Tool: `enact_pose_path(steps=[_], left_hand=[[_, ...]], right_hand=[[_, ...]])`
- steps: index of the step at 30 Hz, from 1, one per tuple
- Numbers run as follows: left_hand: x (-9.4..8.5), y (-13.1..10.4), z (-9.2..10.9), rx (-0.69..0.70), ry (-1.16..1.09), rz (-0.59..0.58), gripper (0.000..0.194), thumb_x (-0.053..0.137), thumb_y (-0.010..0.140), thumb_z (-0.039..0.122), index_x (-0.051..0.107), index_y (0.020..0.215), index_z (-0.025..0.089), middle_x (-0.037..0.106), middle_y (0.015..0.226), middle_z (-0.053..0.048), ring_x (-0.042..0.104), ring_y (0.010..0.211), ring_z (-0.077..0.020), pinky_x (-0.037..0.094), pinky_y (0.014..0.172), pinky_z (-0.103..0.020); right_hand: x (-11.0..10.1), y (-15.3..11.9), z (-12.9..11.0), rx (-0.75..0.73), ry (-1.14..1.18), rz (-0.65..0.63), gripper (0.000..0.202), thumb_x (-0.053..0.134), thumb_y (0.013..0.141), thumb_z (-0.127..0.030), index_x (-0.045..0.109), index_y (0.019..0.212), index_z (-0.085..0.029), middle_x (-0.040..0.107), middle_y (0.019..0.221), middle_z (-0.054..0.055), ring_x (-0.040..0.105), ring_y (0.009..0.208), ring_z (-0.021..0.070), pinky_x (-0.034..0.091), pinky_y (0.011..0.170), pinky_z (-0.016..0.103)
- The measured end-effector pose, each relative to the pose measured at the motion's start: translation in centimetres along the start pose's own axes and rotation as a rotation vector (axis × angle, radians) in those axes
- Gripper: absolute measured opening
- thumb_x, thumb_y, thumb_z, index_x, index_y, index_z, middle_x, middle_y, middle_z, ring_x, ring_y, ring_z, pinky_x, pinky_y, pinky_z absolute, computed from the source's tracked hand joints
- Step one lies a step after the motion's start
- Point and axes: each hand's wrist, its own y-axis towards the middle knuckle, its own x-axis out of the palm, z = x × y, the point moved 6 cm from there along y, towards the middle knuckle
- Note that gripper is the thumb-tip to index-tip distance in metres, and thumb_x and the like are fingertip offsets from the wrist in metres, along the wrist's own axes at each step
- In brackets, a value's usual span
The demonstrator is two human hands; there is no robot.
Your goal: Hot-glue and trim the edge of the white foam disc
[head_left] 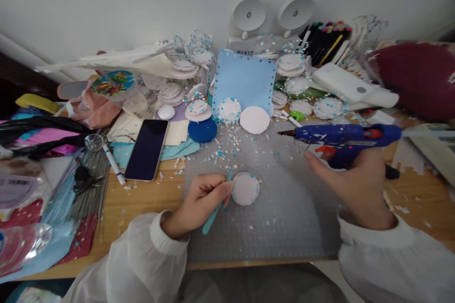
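Observation:
My left hand [202,201] is closed around slim teal tweezers [210,220], the rounded end pointing down toward me. Its fingertips also meet the left edge of a small white paper disc [246,189], which has pale blue dots along its rim. Whether the fingers pinch the disc or only touch it, I cannot tell. On the right, my right hand [355,184] grips a blue hot glue gun [330,135] by its handle, thumb stretched out. The nozzle points left, above the mat and apart from the disc. A glue stick [426,133] protrudes from the gun's back.
Under both hands lies a grey cutting mat [284,232] sprinkled with paper bits. A phone [146,150] and a magnifying glass [94,142] lie left. Behind stand a light blue board [245,78], a white oval disc [255,120], a dark blue disc [202,130] and a two-headed lamp [249,15].

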Motion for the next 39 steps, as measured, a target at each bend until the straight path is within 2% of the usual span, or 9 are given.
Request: enact_pose_path(steps=[2,5,9,15,21,25,33,39], left_hand=[[0.0,0.0,0.0,0.021,0.026,-0.014,0.046,0.048,0.089,0.041,0.047,0.049,0.016,0.040,0.047,0.003,0.036,0.047,-0.0085,0.029,0.047,-0.021],[-0.1,0.0,0.1,0.050,0.052,-0.014,0.048,0.049,0.089,0.041,0.046,0.048,0.016,0.038,0.045,0.003,0.036,0.046,-0.0083,0.028,0.045,-0.021],[0.0,-0.1,0.0,0.055,0.060,-0.023,0.050,0.047,0.090,0.041,0.044,0.047,0.016,0.039,0.043,0.003,0.035,0.044,-0.0078,0.028,0.042,-0.020],[0.5,-0.1,0.2,0.054,0.033,-0.087,0.049,0.046,0.091,0.038,0.042,0.047,0.016,0.040,0.044,0.003,0.034,0.042,-0.0072,0.026,0.041,-0.021],[0.5,-0.1,0.0,-0.025,0.059,-0.106,0.048,0.046,0.090,0.038,0.041,0.047,0.017,0.041,0.044,0.002,0.034,0.043,-0.0079,0.027,0.042,-0.022],[0.5,0.0,-0.2,-0.045,0.065,-0.111,0.048,0.046,0.089,0.040,0.042,0.047,0.017,0.042,0.044,0.001,0.035,0.043,-0.0085,0.028,0.042,-0.022],[0.4,-0.1,-0.3,-0.044,0.053,-0.091,0.046,0.047,0.088,0.036,0.041,0.046,0.017,0.040,0.044,0.002,0.035,0.043,-0.0081,0.026,0.043,-0.023],[0.4,-0.2,-0.3,-0.027,0.044,-0.097,0.045,0.046,0.089,0.034,0.043,0.048,0.016,0.041,0.046,0.002,0.035,0.044,-0.0079,0.026,0.044,-0.022]], right_hand=[[1.0,-0.3,-1.5,-0.122,0.100,0.038,0.030,0.073,0.057,-0.037,0.050,0.068,-0.022,0.056,0.057,0.000,0.055,0.050,0.0166,0.046,0.052,0.031],[2.7,-1.5,-2.1,-0.267,0.209,0.056,0.024,0.071,0.059,-0.029,0.050,0.067,-0.022,0.053,0.056,-0.003,0.052,0.049,0.0150,0.047,0.053,0.031],[4.1,-3.0,-1.5,-0.287,0.251,-0.063,0.022,0.068,0.062,-0.032,0.056,0.077,-0.022,0.060,0.070,0.000,0.058,0.060,0.0185,0.049,0.057,0.034],[3.8,-3.5,-2.7,-0.366,0.223,-0.165,0.018,0.067,0.066,-0.029,0.057,0.079,-0.023,0.062,0.067,-0.001,0.059,0.057,0.0177,0.048,0.053,0.030],[4.2,-3.8,-3.0,-0.336,0.214,-0.237,0.020,0.066,0.069,-0.033,0.055,0.082,-0.024,0.063,0.068,0.000,0.062,0.058,0.0193,0.050,0.055,0.032],[4.3,-4.0,-2.5,-0.297,0.194,-0.224,0.025,0.066,0.067,-0.034,0.056,0.088,-0.024,0.062,0.064,0.000,0.061,0.057,0.0207,0.049,0.053,0.033],[4.4,-3.9,-2.9,-0.323,0.182,-0.218,0.017,0.064,0.069,-0.033,0.056,0.081,-0.023,0.061,0.063,0.001,0.061,0.059,0.0226,0.049,0.055,0.035],[4.3,-3.8,-2.9,-0.317,0.182,-0.201,0.016,0.064,0.068,-0.034,0.056,0.077,-0.024,0.060,0.062,0.001,0.059,0.057,0.0205,0.047,0.052,0.033]])
